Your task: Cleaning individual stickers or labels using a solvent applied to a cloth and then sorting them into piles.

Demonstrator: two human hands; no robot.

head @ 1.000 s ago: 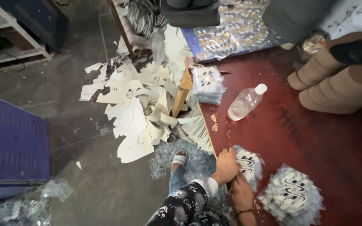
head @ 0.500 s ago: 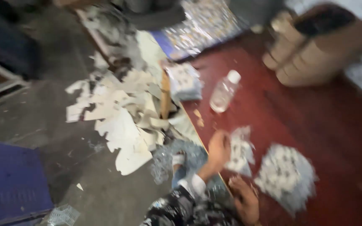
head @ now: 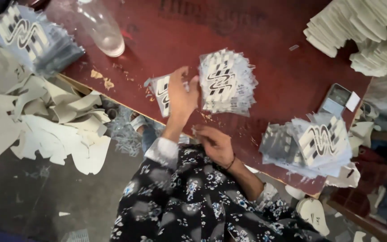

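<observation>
My left hand lies on a small bunch of printed cards near the front edge of the dark red table. Its fingers are curled over the bunch, and the fingertips touch a larger fanned stack of cards with a black wavy pattern. My right hand, with a dark band at the wrist, rests at the table edge just below. Its fingers are curled in, and I see nothing sure between them. Floral sleeves cover both my arms.
A clear plastic bottle lies at the top left beside another card stack. A third stack and a phone sit at the right. White cut pieces are piled top right. Paper off-cuts litter the floor.
The view has swung round and come much closer to the table. My left hand has moved up onto the small bunch of cards, against the fanned stack.
</observation>
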